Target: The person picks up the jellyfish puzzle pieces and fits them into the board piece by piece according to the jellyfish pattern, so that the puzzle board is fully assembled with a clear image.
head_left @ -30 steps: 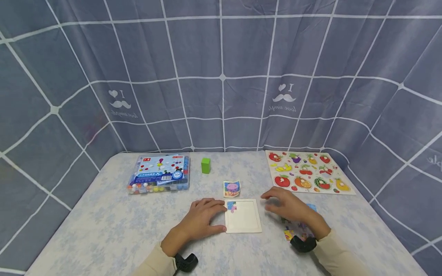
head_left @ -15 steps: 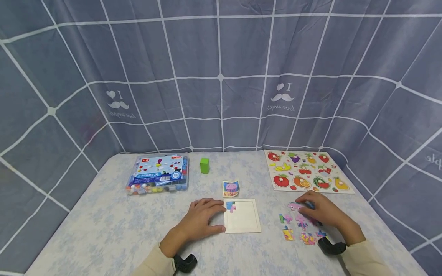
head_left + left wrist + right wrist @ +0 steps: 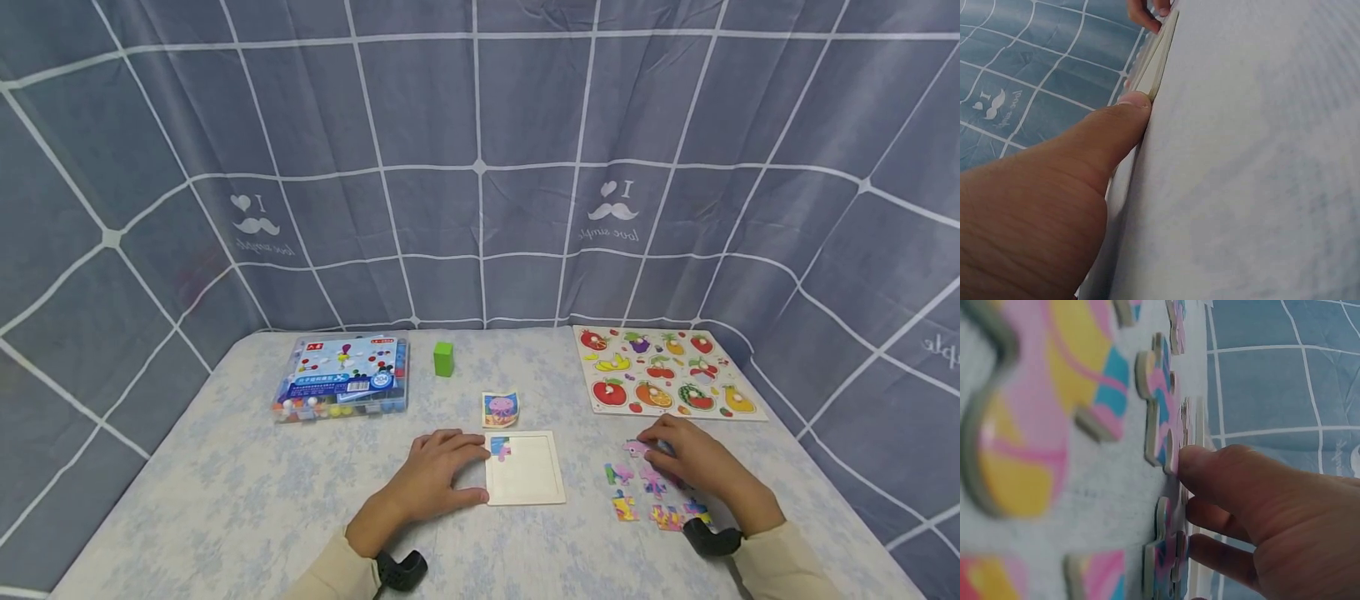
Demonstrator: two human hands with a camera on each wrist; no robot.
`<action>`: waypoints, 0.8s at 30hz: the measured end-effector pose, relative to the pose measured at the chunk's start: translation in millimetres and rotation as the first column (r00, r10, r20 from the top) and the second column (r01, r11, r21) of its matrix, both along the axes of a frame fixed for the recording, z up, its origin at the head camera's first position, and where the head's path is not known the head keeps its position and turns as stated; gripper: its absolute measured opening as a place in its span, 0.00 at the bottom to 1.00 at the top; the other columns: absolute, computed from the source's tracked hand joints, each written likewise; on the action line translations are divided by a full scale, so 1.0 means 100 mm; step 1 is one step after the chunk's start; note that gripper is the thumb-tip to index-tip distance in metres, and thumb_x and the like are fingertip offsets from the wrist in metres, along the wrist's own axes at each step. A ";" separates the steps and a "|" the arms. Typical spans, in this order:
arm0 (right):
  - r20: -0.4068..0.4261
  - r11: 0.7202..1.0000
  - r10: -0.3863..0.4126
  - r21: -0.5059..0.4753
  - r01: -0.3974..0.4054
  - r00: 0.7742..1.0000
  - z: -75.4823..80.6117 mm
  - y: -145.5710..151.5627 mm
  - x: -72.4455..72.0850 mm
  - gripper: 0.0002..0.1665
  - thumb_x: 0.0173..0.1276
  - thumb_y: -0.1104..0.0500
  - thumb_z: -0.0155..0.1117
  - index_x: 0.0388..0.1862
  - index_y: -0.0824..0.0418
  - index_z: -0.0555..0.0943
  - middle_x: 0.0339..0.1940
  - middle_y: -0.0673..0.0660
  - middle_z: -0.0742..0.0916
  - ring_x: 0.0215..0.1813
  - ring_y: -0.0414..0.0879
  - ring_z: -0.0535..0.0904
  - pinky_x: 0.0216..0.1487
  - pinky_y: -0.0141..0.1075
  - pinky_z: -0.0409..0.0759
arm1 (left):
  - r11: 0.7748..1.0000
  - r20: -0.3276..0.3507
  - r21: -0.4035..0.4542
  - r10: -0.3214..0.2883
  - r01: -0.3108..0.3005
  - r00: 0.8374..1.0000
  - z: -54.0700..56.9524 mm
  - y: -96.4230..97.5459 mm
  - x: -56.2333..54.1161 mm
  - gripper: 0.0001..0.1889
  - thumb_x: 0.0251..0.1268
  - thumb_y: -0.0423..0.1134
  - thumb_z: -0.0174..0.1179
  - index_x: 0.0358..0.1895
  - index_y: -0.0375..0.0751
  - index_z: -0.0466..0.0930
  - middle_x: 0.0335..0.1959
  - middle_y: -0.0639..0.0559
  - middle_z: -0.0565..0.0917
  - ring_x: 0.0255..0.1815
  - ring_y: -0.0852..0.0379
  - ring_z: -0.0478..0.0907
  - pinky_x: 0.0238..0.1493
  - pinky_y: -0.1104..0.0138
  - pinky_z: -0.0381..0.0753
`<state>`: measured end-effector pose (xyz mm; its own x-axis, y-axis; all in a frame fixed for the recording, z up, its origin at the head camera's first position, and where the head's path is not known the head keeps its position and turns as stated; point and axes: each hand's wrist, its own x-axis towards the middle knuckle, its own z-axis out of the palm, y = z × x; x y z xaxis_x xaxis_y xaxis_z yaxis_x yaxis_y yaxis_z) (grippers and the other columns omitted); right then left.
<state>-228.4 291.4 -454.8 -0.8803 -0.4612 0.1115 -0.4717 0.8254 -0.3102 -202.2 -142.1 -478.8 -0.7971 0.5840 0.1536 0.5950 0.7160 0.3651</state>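
Observation:
My left hand [image 3: 438,475] rests on the table, its thumb and fingertips at the left edge of a square puzzle board [image 3: 536,479]. In the left wrist view the thumb [image 3: 1119,125] touches the board's edge. A blue-and-pink puzzle piece [image 3: 500,448] lies in the board's upper left corner. My right hand [image 3: 697,454] is over the loose pieces to the right and pinches a pink puzzle piece [image 3: 636,448] between thumb and index finger. Other loose pieces, one pink and green [image 3: 619,474] and one yellow [image 3: 624,506], lie beside it; some are partly hidden under the hand.
A small picture card [image 3: 500,409] lies behind the board. Farther back stand a green block [image 3: 443,359] and a plastic box of coloured balls [image 3: 341,379] at the left. A fruit puzzle board [image 3: 663,372] lies at the back right, before a blue checked curtain [image 3: 525,217].
My right hand has moved right from beside the board to the loose pieces, then slightly left with the pink puzzle piece. The left hand has stayed at the board.

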 end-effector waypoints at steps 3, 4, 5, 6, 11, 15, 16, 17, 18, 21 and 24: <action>-0.020 1.000 0.011 0.025 -0.010 1.000 0.00 -0.01 -0.01 0.12 0.67 0.58 0.72 0.48 0.58 0.88 0.40 0.45 0.82 0.45 0.45 0.79 0.51 0.51 0.80 | 1.000 0.002 -0.002 0.000 0.000 1.000 0.01 0.00 0.00 0.30 0.65 0.64 0.63 0.66 0.56 0.78 0.70 0.56 0.73 0.71 0.44 0.64 0.63 0.37 0.60; -0.024 1.000 0.012 0.028 -0.012 1.000 0.00 -0.02 -0.01 0.12 0.67 0.58 0.72 0.48 0.58 0.88 0.40 0.45 0.82 0.45 0.45 0.79 0.51 0.51 0.80 | 1.000 0.004 -0.002 -0.001 0.001 1.000 0.01 0.00 0.00 0.30 0.65 0.64 0.63 0.66 0.56 0.78 0.70 0.56 0.73 0.71 0.44 0.64 0.63 0.37 0.60; -0.024 0.999 0.014 0.030 -0.013 1.000 -0.01 -0.02 -0.01 0.12 0.67 0.58 0.72 0.48 0.58 0.88 0.40 0.45 0.82 0.45 0.45 0.79 0.52 0.51 0.80 | 1.000 0.007 -0.002 -0.002 0.002 1.000 0.01 0.00 0.00 0.30 0.66 0.64 0.63 0.66 0.56 0.78 0.70 0.56 0.73 0.72 0.44 0.64 0.63 0.37 0.60; -0.024 0.999 0.015 0.031 -0.014 1.000 -0.01 -0.02 -0.01 0.12 0.67 0.58 0.72 0.48 0.58 0.87 0.41 0.45 0.82 0.45 0.45 0.79 0.53 0.51 0.80 | 1.000 0.008 -0.001 -0.003 0.003 1.000 0.01 0.00 0.00 0.30 0.65 0.64 0.63 0.66 0.56 0.78 0.70 0.56 0.73 0.71 0.44 0.64 0.63 0.37 0.60; -0.030 1.000 0.017 0.015 -0.016 0.999 0.00 -0.05 -0.04 0.12 0.68 0.57 0.71 0.48 0.60 0.86 0.43 0.49 0.82 0.48 0.49 0.80 0.54 0.53 0.79 | 1.000 0.007 0.000 -0.004 0.004 1.000 0.02 0.00 0.01 0.29 0.66 0.64 0.63 0.66 0.56 0.78 0.70 0.56 0.73 0.71 0.44 0.65 0.62 0.37 0.60; -0.059 1.000 0.022 0.009 -0.022 0.998 0.06 -0.17 -0.07 0.13 0.68 0.57 0.71 0.49 0.59 0.85 0.47 0.53 0.83 0.52 0.54 0.81 0.54 0.55 0.79 | 1.000 0.002 0.003 -0.005 0.005 1.000 0.02 0.01 0.02 0.29 0.65 0.63 0.64 0.65 0.56 0.79 0.70 0.56 0.74 0.71 0.45 0.65 0.62 0.37 0.60; -0.064 1.000 0.029 0.010 -0.029 0.998 0.08 -0.23 -0.08 0.13 0.68 0.56 0.71 0.49 0.58 0.85 0.48 0.53 0.84 0.53 0.55 0.81 0.54 0.55 0.78 | 1.000 0.002 0.003 -0.005 0.005 1.000 0.03 0.01 0.02 0.29 0.65 0.63 0.64 0.65 0.56 0.79 0.70 0.56 0.74 0.71 0.45 0.65 0.62 0.37 0.60; -0.064 0.999 0.040 0.012 -0.039 0.997 0.10 -0.29 -0.08 0.13 0.68 0.56 0.71 0.50 0.58 0.85 0.48 0.53 0.84 0.53 0.55 0.81 0.55 0.55 0.78 | 1.000 0.002 0.004 -0.006 0.006 1.000 0.03 0.01 0.02 0.29 0.65 0.63 0.64 0.65 0.56 0.79 0.70 0.56 0.74 0.71 0.45 0.65 0.62 0.37 0.60; -0.066 0.999 0.049 0.011 -0.048 0.997 0.12 -0.37 -0.09 0.14 0.69 0.55 0.71 0.50 0.57 0.85 0.49 0.52 0.84 0.54 0.55 0.82 0.55 0.55 0.78 | 1.000 0.001 0.003 -0.005 0.005 1.000 0.03 0.01 0.02 0.29 0.65 0.63 0.64 0.65 0.56 0.79 0.70 0.56 0.74 0.71 0.45 0.65 0.62 0.37 0.60; -0.080 0.992 0.123 0.015 -0.122 0.989 0.17 -0.64 -0.10 0.13 0.69 0.55 0.71 0.50 0.56 0.86 0.47 0.49 0.84 0.50 0.49 0.82 0.52 0.50 0.80 | 1.000 -0.001 -0.001 -0.003 0.003 1.000 0.03 0.00 0.02 0.29 0.65 0.63 0.64 0.65 0.56 0.79 0.70 0.56 0.74 0.71 0.44 0.65 0.63 0.37 0.60; -0.098 0.979 0.205 0.022 -0.204 0.974 0.19 -0.93 -0.12 0.12 0.69 0.55 0.71 0.50 0.56 0.86 0.45 0.46 0.84 0.44 0.41 0.80 0.47 0.43 0.81 | 1.000 -0.004 -0.001 -0.004 0.004 1.000 0.02 0.00 0.02 0.29 0.66 0.63 0.63 0.65 0.56 0.78 0.70 0.56 0.74 0.71 0.44 0.65 0.63 0.37 0.60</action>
<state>-240.7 198.4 -435.4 -0.7520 -0.6321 0.1869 -0.6588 0.7114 -0.2448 -200.5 -141.9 -476.9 -0.7944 0.5870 0.1559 0.5989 0.7143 0.3620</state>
